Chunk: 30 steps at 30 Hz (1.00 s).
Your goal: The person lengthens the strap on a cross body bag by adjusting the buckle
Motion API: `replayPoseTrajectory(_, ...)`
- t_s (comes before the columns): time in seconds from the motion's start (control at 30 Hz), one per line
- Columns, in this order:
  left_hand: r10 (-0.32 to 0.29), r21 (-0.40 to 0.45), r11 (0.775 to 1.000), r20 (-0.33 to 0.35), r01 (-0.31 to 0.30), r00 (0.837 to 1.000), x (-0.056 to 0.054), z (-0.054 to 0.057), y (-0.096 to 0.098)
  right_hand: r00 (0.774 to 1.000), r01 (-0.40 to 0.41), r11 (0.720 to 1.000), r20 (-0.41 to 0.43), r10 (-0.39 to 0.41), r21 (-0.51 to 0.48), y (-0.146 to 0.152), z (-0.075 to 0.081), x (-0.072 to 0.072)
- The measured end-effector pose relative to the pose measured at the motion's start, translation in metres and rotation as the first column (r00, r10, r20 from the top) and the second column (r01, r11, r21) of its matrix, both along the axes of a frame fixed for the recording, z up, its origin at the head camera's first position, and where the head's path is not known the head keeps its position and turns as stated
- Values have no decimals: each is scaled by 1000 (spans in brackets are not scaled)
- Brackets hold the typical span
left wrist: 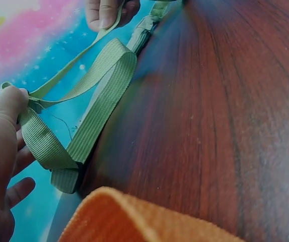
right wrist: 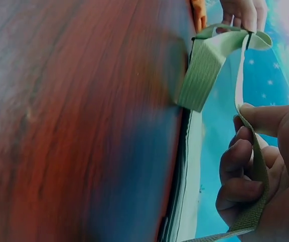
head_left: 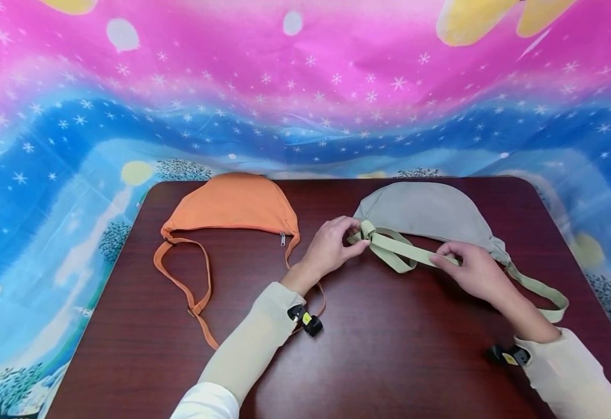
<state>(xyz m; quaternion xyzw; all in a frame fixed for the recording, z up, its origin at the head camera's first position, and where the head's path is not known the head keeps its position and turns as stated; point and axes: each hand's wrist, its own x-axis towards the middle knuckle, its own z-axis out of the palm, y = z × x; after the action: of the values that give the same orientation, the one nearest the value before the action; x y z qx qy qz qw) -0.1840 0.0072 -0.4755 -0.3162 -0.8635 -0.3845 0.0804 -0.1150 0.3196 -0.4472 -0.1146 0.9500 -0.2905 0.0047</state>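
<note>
A grey-green crescent-shaped bag (head_left: 421,206) lies at the back right of the table, its pale green webbing strap (head_left: 405,249) raised in front of it. Near the bag's left end, my left hand (head_left: 331,244) pinches the strap where it loops through a dark slider (right wrist: 249,39). My right hand (head_left: 468,270) grips the strap farther right between thumb and fingers, and that stretch runs fairly straight between both hands. In the left wrist view a loop of strap (left wrist: 96,121) hangs below the pinch. The strap's other part (head_left: 546,291) trails past my right forearm.
An orange crescent-shaped bag (head_left: 234,203) lies at the back left, with a zipper pull (head_left: 283,239) at its right end. Its orange strap (head_left: 174,279) spreads toward the front, partly under my left forearm. The dark wooden table (head_left: 379,355) meets a printed cloth backdrop (head_left: 305,116) behind.
</note>
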Motion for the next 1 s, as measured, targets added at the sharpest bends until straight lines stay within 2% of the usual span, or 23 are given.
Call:
replayPoseTrajectory(0.6, -40, 49, 998, 5, 40, 999, 0, 1, -2, 999, 45, 998, -13, -44, 36, 29, -3, 13)
replayPoseTrajectory(0.67, -30, 50, 998, 6, 29, 1000, -1, 1, -3, 999, 49, 998, -15, -48, 38, 31, -2, 15)
replayPoseTrajectory(0.83, -11, 49, 999, -19, 12, 1000, -2, 2, -6, 996, 88, 995, 7, -89, 49, 39, -1, 22)
replayPoseTrajectory(1.0, -27, 38, 999, -47, 29, 999, -2, 4, -5, 994, 94, 994, 53, -97, 57, 42, -1, 25)
